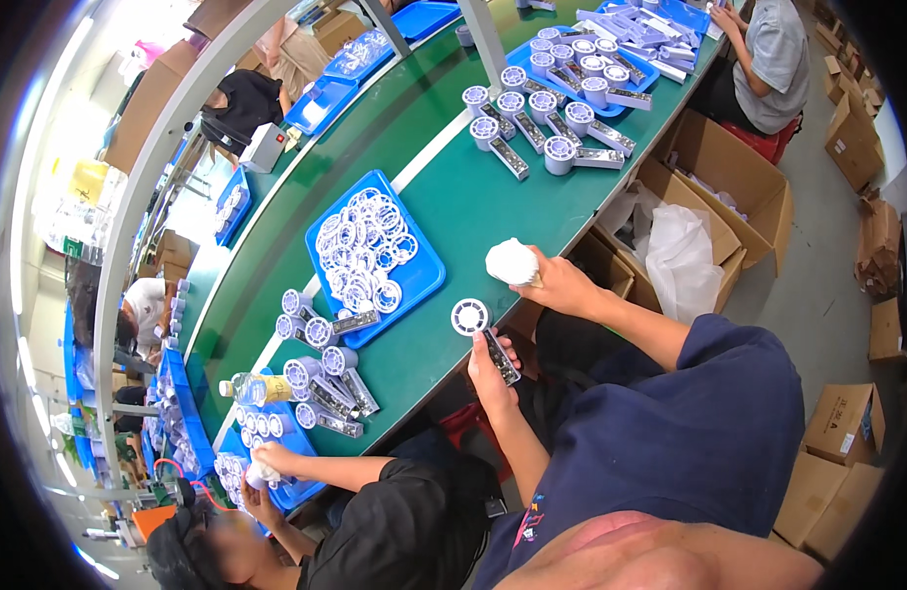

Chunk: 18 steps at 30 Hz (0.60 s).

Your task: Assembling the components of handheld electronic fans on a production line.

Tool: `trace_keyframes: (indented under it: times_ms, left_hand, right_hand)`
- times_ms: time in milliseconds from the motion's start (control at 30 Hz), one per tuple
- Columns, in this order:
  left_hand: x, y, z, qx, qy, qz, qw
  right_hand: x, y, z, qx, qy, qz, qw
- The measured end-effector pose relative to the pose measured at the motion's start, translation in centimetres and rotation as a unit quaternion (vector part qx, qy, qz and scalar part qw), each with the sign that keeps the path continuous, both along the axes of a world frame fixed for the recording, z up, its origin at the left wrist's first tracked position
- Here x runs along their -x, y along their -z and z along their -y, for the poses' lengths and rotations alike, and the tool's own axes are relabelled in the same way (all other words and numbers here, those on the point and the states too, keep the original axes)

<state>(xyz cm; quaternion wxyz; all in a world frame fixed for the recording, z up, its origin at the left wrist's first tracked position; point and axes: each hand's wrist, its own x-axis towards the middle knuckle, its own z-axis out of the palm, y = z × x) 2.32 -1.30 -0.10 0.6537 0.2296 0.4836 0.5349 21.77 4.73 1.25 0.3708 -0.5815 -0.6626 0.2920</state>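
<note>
My left hand is closed round the handle of a pale purple handheld fan, at the near edge of the green table. A white spoked ring shows on its round head, and a dark circuit board lies along the open handle. Just to the right and farther off, my right hand grips a white, rounded wad that looks like bunched cloth. The wad is apart from the fan. Beyond my hands, a blue tray holds many loose white spoked rings.
Similar fans stand grouped at the far right, before another blue tray. More fans lie left, near a plastic bottle. A co-worker in black sits close on my left. Open cardboard boxes stand right of the table.
</note>
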Motion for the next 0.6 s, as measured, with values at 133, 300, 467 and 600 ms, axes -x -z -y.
trace_keyframes:
  times_ms: [133,300,467,600]
  left_hand:
    - [0.0,0.3,-0.2,0.002,0.004,0.003,1.000]
    - [0.8,0.0,0.1,-0.009,0.003,-0.013,1.000]
    - [0.3,0.7,-0.4,-0.002,0.008,0.012,1.000]
    - [0.3,0.7,-0.2,-0.006,0.005,0.005,1.000]
  right_hand:
    - [-0.1,0.1,-0.2,0.007,-0.002,0.005,1.000]
    - [0.7,-0.1,0.0,-0.031,-0.009,-0.028,0.999]
    - [-0.1,0.9,-0.2,-0.033,-0.004,-0.019,0.999]
    - [0.1,0.3,-0.1,-0.036,-0.002,-0.024,0.999]
